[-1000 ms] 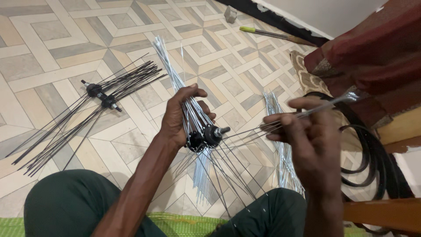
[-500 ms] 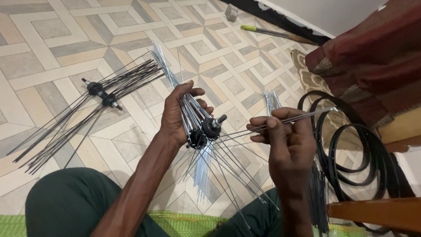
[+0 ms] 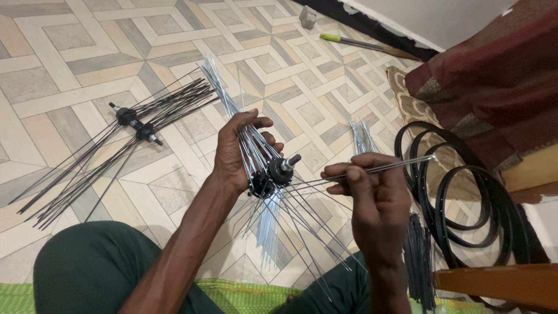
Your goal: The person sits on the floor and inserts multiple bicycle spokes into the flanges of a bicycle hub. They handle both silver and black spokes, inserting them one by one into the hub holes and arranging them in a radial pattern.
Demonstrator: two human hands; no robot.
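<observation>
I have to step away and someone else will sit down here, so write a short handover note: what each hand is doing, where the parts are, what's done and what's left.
Left hand: gripping a black wheel hub with silver spokes fanning out.
Right hand: pinching one silver spoke pointed at the hub.
On the floor: a second hub with black spokes to the left, black rims to the right, loose black spokes beside the right arm.
Done: many spokes are in the held hub.
Left: the pinched spoke is not seated; no rim is fitted.

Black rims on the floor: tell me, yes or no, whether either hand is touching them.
No. The black rims lie apart from both hands, right of the right hand.
</observation>
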